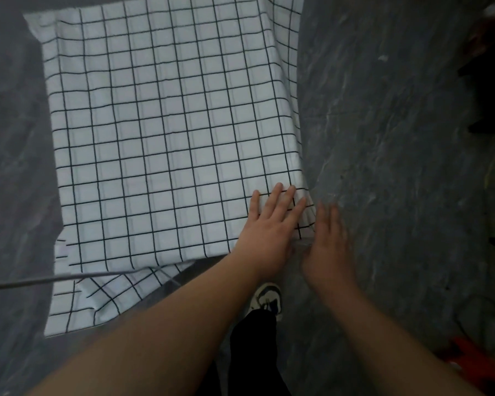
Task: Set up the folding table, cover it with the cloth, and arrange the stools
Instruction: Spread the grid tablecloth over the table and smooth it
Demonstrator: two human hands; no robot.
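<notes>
Both hands point(297, 232) lie flat at cloth point(166, 132) corner.

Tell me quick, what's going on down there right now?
Left hand flat on checked cloth, near corner. Right hand open beside it, off table edge. Cloth spread over table; front hangs unevenly. No stools in view.
</notes>
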